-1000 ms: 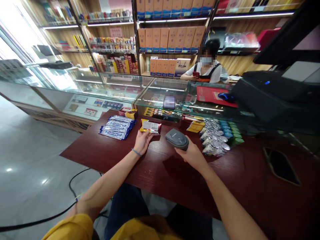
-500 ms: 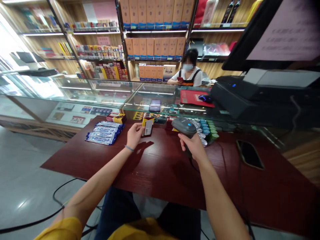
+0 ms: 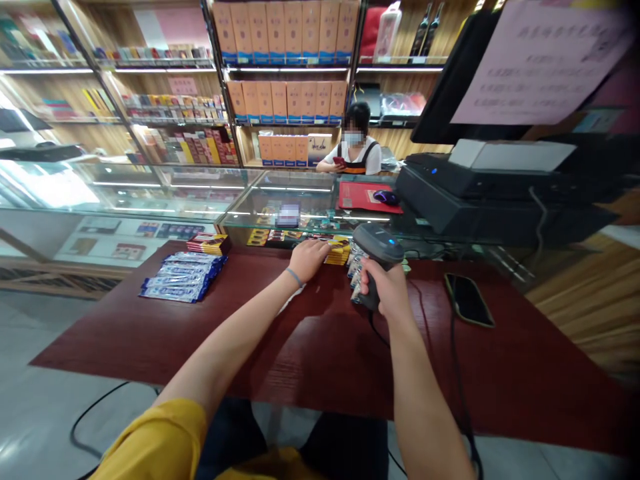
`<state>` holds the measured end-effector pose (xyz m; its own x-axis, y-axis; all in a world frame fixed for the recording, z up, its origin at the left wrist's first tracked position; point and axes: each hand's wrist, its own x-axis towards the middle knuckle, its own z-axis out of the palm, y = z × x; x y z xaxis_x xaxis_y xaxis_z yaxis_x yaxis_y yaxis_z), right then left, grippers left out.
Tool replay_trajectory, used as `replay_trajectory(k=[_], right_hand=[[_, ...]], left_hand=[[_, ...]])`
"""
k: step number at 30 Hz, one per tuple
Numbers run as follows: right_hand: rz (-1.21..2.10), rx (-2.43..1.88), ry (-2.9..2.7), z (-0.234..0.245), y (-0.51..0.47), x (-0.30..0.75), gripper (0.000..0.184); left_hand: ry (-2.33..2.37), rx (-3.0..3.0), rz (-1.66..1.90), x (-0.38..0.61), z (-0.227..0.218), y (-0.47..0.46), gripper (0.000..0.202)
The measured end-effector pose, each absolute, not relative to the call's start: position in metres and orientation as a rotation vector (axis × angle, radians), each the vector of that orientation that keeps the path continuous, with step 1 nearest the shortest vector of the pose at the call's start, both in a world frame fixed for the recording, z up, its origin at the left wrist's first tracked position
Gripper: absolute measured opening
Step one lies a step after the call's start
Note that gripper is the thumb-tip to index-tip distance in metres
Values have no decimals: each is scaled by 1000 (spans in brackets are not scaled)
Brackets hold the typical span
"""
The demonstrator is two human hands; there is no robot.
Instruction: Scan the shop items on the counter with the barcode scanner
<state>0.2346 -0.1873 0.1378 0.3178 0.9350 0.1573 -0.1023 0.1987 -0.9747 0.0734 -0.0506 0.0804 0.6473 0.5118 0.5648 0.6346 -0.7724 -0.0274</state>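
Head view, left to right: blue-wrapped bars (image 3: 181,280) lie on the dark red counter (image 3: 95,340), well left of my left hand (image 3: 309,260). That hand rests palm down near the counter's far edge, just beside yellow packets (image 3: 339,252); I cannot tell whether it is closed on anything. My right hand (image 3: 385,288) is clamped around a barcode scanner (image 3: 379,242), with silver packets (image 3: 356,268) just left of it. A phone (image 3: 467,300) lies farther right, a stretch of counter away from my grip.

Left hand (image 3: 309,261) now farther forward, at the yellow-wrapped bars (image 3: 339,253)
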Motion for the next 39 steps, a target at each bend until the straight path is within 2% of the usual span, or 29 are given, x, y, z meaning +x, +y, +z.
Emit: replay_trajectory(k=[8,15,20,28,32,39], right_hand=[[904,-1130,-981,139,-187,238,27],[887,-1187,-1000,138,-187,235,30],[868,-1256,-1024,137,-187,231,30],[854,-1210,-1130,123,-185,211,30],[804,-1271,-1263,114,-185,192,37],[789,-1392,-1371,96,-185,166,24]], left_hand=[[-906,-2709,-755,100,68,-42,36],[-956,-2917,-1089,107,60,-40,43],[-980,-2954,-1156,95,61,-45,52],[-1329,-2659,-1352,-23,61,-44,37],[-1643,-2403,-1187,-104,59,-28,32],[-1902,-2234,-835,-198,54,-1,51]])
